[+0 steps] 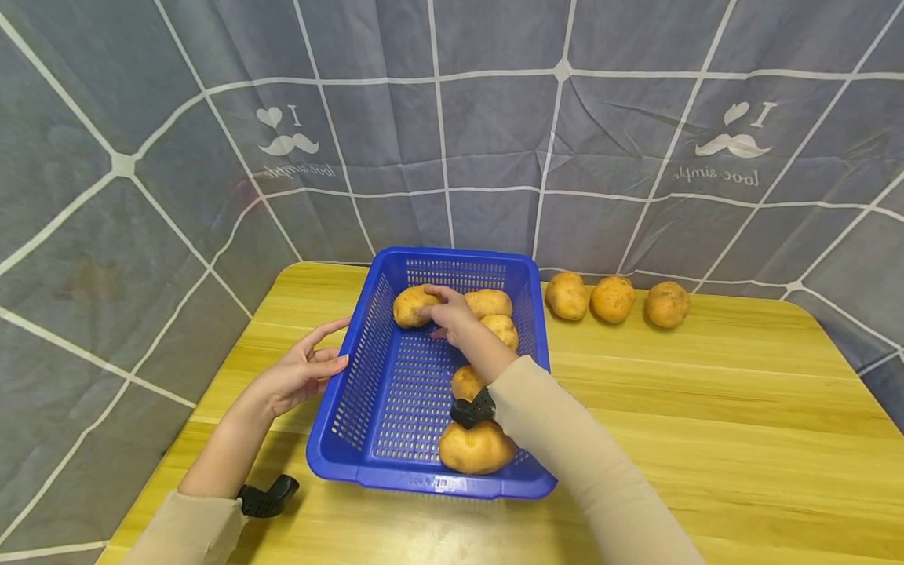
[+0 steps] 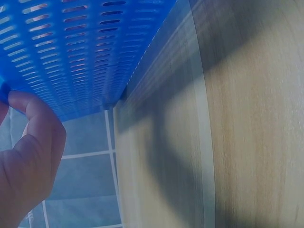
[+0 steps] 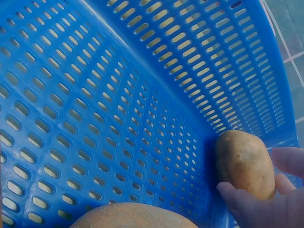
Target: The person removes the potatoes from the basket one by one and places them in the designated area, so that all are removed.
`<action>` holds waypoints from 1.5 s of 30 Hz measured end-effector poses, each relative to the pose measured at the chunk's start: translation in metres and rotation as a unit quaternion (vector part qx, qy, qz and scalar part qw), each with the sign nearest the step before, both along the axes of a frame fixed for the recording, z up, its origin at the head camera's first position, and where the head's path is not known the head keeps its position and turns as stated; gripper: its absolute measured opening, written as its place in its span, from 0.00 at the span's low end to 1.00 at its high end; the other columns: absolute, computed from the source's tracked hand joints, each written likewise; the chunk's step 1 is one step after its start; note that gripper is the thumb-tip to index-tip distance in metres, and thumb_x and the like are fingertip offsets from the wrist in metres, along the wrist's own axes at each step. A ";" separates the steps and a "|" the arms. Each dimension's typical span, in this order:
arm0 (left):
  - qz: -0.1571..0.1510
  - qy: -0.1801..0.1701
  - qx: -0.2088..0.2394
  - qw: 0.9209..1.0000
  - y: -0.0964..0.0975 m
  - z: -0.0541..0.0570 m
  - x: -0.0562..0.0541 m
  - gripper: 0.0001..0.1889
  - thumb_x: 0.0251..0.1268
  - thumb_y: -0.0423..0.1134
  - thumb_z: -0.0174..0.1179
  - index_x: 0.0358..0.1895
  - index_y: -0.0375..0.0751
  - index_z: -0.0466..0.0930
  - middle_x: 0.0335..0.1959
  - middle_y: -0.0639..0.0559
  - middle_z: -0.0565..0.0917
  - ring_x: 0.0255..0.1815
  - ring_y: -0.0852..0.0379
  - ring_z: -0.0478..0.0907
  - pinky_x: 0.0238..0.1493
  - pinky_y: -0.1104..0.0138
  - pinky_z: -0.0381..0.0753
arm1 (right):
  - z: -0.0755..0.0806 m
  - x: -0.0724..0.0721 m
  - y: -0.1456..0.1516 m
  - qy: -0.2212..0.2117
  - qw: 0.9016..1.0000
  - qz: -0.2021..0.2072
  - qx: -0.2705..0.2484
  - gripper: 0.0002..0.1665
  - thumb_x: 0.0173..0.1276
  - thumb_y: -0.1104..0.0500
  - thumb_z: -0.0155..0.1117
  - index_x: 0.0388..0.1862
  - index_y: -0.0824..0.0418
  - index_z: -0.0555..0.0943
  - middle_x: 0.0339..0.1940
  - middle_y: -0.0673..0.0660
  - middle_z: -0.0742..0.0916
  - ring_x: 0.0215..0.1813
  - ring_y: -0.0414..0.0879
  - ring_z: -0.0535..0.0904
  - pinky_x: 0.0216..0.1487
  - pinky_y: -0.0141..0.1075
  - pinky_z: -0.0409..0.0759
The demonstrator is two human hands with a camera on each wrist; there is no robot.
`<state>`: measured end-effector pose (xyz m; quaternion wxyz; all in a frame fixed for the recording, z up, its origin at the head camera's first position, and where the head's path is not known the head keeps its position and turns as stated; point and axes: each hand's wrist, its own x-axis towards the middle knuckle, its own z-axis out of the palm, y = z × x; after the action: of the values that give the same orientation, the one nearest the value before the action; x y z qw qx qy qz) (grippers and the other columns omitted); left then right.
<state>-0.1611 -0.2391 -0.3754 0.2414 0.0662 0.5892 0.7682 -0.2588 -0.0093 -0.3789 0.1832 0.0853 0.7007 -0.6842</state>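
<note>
Fingers [image 1: 436, 291] and thumb of the bare right hand [image 1: 455, 317] grasp a rounded yellow-brown potato [image 1: 406, 308] at the far left corner inside a deep rectangular blue plastic basket [image 1: 395, 475] with slotted walls and floor (whether that potato bears on the floor, I cannot tell). At the basket's left rim, the bare left hand [image 1: 293, 377] pinches the edge, its thumb on the rim. Four other potatoes lie along the basket's right side: a far potato [image 1: 492, 301] partly behind the right hand, a second potato [image 1: 503, 329] touching it, a small potato [image 1: 464, 382] partly covered by a black wrist device [image 1: 472, 408], and a large oblong potato [image 1: 476, 449] near the front right corner. Outside, on the yellow wood-grain worktop [image 1: 713, 424], three round potatoes stand in a row: the nearest to the basket [image 1: 567, 296], the middle one [image 1: 613, 299] and the rightmost one [image 1: 667, 304]. Behind them hangs a grey cloth with white lines [image 1: 494, 133] (its lettering reads mirrored).
</note>
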 end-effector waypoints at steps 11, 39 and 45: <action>0.008 -0.006 -0.007 1.000 -0.001 0.000 0.000 0.32 0.65 0.26 0.53 0.69 0.48 0.51 0.36 0.49 0.83 0.35 0.56 0.82 0.39 0.66 0.82 | 0.001 0.005 0.002 0.078 0.995 0.022 0.063 0.29 0.59 0.71 0.63 0.60 0.55 0.75 0.64 0.55 0.74 0.36 0.44 0.72 0.45 0.50 0.78; 0.014 -0.017 -0.007 1.000 -0.001 0.002 -0.001 0.33 0.66 0.25 0.52 0.70 0.47 0.48 0.38 0.48 0.82 0.35 0.55 0.82 0.40 0.64 0.82 | 0.000 -0.004 0.001 0.269 0.959 0.090 -0.007 0.20 0.57 0.73 0.65 0.50 0.67 0.76 0.56 0.60 0.76 0.44 0.45 0.70 0.38 0.29 0.75; 0.015 -0.019 -0.010 1.000 -0.001 0.004 -0.001 0.34 0.66 0.25 0.52 0.71 0.46 0.47 0.37 0.48 0.82 0.36 0.55 0.82 0.40 0.64 0.82 | 0.002 -0.004 0.000 0.235 0.966 0.105 -0.032 0.20 0.59 0.72 0.64 0.51 0.65 0.75 0.53 0.60 0.74 0.37 0.46 0.75 0.35 0.35 0.79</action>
<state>-0.1621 -0.2399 -0.3716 0.2417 0.0408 0.5934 0.7667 -0.2628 -0.0094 -0.3766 0.0868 -0.1574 0.7066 -0.6844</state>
